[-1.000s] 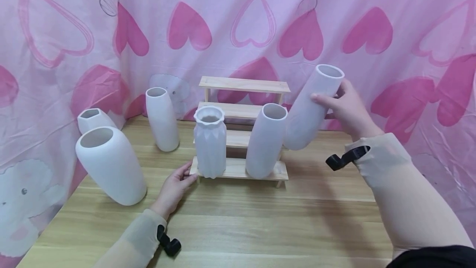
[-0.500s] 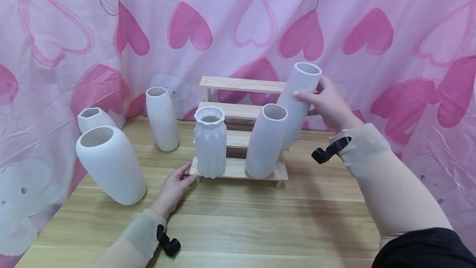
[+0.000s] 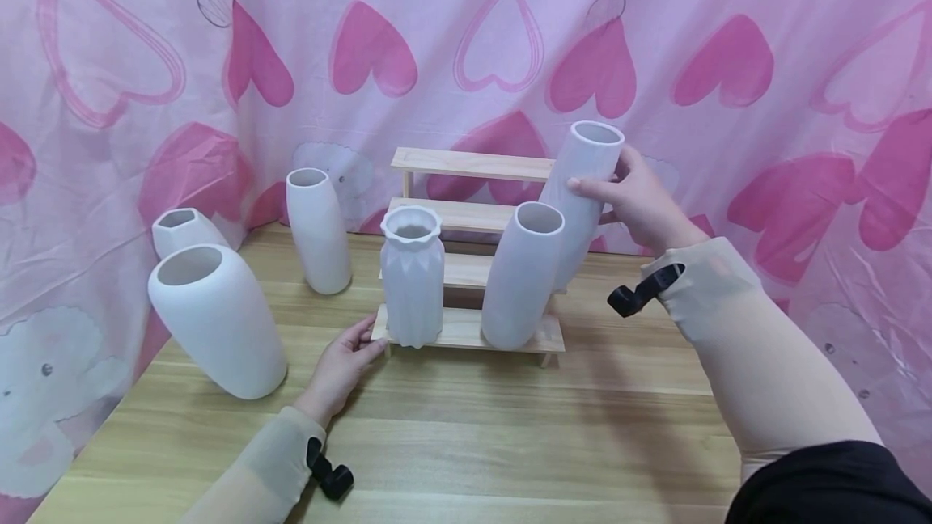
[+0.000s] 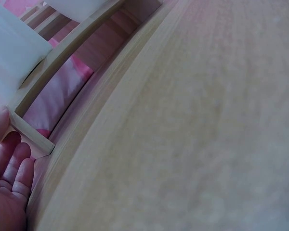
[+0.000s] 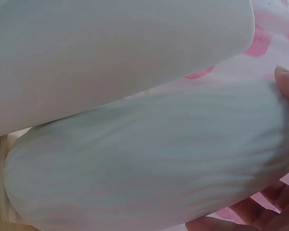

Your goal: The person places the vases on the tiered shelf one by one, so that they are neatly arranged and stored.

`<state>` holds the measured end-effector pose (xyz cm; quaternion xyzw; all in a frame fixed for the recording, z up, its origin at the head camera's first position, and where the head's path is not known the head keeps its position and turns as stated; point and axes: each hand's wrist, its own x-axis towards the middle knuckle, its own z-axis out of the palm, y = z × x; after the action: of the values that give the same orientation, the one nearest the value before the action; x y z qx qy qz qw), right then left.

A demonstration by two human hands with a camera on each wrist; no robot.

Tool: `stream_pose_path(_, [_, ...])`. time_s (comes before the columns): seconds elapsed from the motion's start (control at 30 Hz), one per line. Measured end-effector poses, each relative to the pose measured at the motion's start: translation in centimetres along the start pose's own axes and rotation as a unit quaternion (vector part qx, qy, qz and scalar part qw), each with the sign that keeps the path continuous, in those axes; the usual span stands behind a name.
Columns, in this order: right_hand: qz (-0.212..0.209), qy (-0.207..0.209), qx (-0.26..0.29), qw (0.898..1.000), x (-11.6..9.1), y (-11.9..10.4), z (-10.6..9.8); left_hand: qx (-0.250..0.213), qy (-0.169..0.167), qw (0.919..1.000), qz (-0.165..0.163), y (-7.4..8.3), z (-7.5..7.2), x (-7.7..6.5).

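My right hand [image 3: 651,204] grips the upper part of a tall white vase [image 3: 582,176], thumb on its near side and fingers behind. In the right wrist view this vase [image 5: 144,154] shows faint wavy ribs, its lower end close over a wooden step. A smooth white vase [image 3: 520,281] on the lowest step overlaps it in the head view. My left hand [image 3: 342,369] pinches the left end of the lowest step of a tiered wooden stand [image 3: 462,330]; the left wrist view shows the thumb at the step's corner [image 4: 14,118]. A pleated white vase [image 3: 413,281] stands on that step's left.
Left of the stand, a slim white vase [image 3: 318,233], a wide-mouthed white vase [image 3: 218,322] and a vase with an angular mouth [image 3: 185,233] stand on the wooden table [image 3: 466,443]. The stand's upper steps [image 3: 473,164] rise behind. A pink heart-patterned curtain [image 3: 466,39] hangs at the back.
My right hand has moved left with the ribbed vase, bringing it behind the smooth vase and over the stand's right side. The vase leans less. My left hand has stayed put.
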<state>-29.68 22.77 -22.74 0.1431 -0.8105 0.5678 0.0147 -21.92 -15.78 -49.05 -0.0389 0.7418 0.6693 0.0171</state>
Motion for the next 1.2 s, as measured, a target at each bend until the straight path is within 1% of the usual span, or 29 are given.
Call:
stream_pose_path(0.2, [-0.001, -0.002, 0.002, 1.000, 0.03, -0.33, 0.00, -0.002, 0.003, 1.0000, -0.002, 0.21, 0.06, -0.10])
stream_pose_path(0.43, [0.003, -0.002, -0.005, 1.000, 0.16, -0.46, -0.05, -0.006, -0.001, 1.0000, 0.003, 0.14, 0.10, -0.07])
stream_pose_path(0.57, [0.004, -0.001, -0.003, 1.000, 0.20, -0.49, 0.01, -0.006, 0.001, 1.0000, -0.002, 0.08, 0.12, -0.05])
stream_pose_path(0.77, [0.002, 0.000, -0.003, 1.000, 0.29, -0.44, 0.20, -0.008, -0.001, 1.0000, -0.001, -0.09, 0.03, 0.03])
stream_pose_path(0.93, [0.006, 0.004, -0.016, 1.000, 0.29, -0.24, 0.40, -0.008, -0.004, 1.0000, 0.000, -0.06, 0.00, 0.02])
stream_pose_path(1.2, [0.014, 0.006, -0.022, 1.000, 0.18, 0.03, 0.48, -0.002, 0.001, 1.0000, 0.000, 0.04, 0.04, 0.00])
